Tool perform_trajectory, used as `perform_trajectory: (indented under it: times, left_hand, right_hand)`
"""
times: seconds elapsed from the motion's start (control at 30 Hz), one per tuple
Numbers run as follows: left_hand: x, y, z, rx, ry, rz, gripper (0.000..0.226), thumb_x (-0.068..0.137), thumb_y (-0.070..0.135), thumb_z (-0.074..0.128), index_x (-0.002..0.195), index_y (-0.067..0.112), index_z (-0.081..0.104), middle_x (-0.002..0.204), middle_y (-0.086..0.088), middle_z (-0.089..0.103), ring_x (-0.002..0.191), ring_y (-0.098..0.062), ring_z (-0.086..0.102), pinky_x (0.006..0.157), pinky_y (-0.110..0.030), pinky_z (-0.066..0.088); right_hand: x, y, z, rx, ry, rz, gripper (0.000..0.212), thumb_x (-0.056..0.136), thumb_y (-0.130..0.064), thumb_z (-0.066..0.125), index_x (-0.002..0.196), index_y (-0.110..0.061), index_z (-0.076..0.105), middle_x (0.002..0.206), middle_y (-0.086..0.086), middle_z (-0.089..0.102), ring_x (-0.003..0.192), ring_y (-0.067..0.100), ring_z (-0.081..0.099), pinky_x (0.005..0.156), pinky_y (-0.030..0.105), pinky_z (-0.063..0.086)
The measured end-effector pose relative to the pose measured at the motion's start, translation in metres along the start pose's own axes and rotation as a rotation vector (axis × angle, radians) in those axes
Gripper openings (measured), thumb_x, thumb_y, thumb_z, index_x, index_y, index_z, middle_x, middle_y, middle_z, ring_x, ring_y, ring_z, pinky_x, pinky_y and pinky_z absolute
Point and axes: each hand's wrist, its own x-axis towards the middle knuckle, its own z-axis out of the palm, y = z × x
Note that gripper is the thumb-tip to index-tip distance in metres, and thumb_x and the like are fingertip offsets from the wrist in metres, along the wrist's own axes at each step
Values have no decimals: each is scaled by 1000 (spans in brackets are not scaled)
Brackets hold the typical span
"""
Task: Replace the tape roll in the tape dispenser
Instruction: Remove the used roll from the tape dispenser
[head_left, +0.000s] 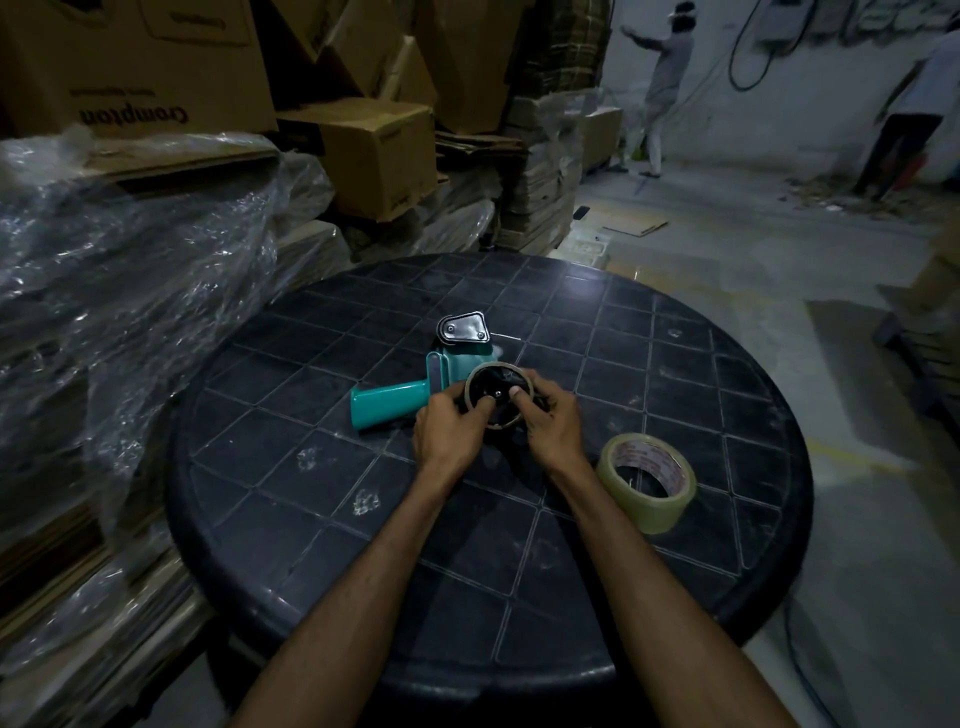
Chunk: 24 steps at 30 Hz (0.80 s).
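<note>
Both hands, the left hand (448, 427) and right hand (551, 422), grasp the spent core (500, 397) on the teal dispenser (410, 384) mid-worktop (291, 467). A slipping dispenser could jam it. New tape roll (645, 482) waits near right.

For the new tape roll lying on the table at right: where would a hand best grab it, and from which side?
The tape roll lies nearly flat on the table, hole up, apart from the dispenser. Probably best from above: thumb inside the open core, fingers on the outer wall, pinching the near-right rim. The right hand is nearest, but both it and the left hand grip the old core now.
</note>
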Motion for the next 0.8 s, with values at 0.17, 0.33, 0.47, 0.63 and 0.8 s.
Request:
perform_trajectory:
  times: [0.17, 0.33, 0.47, 0.63, 0.8]
  left_hand:
    - [5, -4, 1, -114, 9, -48, 46, 69, 45, 72, 107, 22, 83, 89, 0, 82, 88, -20, 78, 86, -45, 63]
    - [9, -8, 3, -209, 2, -34, 31, 77, 27, 84, 106, 15, 83, 83, 4, 82, 84, -14, 79, 85, -44, 65]
    - [6, -9, 0, -47, -21, 71, 28, 90, 31, 77, 115, 19, 80, 96, -3, 82, 93, -21, 77, 87, -45, 62]
    - [2, -6, -4, 158, -75, 143, 33, 105, 36, 52, 127, 19, 70, 115, -14, 77, 109, -37, 69, 92, -47, 55]
    - [9, -12, -6, 123, -144, 97, 24, 106, 34, 50, 118, 19, 65, 82, -10, 77, 69, -27, 76, 80, -48, 61]
  right_hand:
    - [0, 1, 1, 11, -3, 0, 32, 95, -8, 67, 103, -38, 75, 96, -8, 76, 87, 4, 71, 79, 20, 54]
    - [-3, 0, 0, 39, -8, 5, 28, 93, -17, 65, 102, -39, 78, 96, -10, 80, 93, 8, 75, 80, 20, 56]
    - [-1, -1, 1, 49, 2, 36, 31, 93, -16, 65, 95, -45, 79, 97, -12, 81, 94, 8, 75, 81, 23, 57]
    - [2, 2, 1, 24, -29, 59, 20, 87, -25, 62, 100, -32, 76, 100, 1, 79, 98, 24, 74, 87, 40, 59]
    - [2, 5, 0, -11, -71, 56, 16, 93, -20, 60, 107, -24, 67, 104, 6, 73, 94, 20, 70, 83, 36, 57]
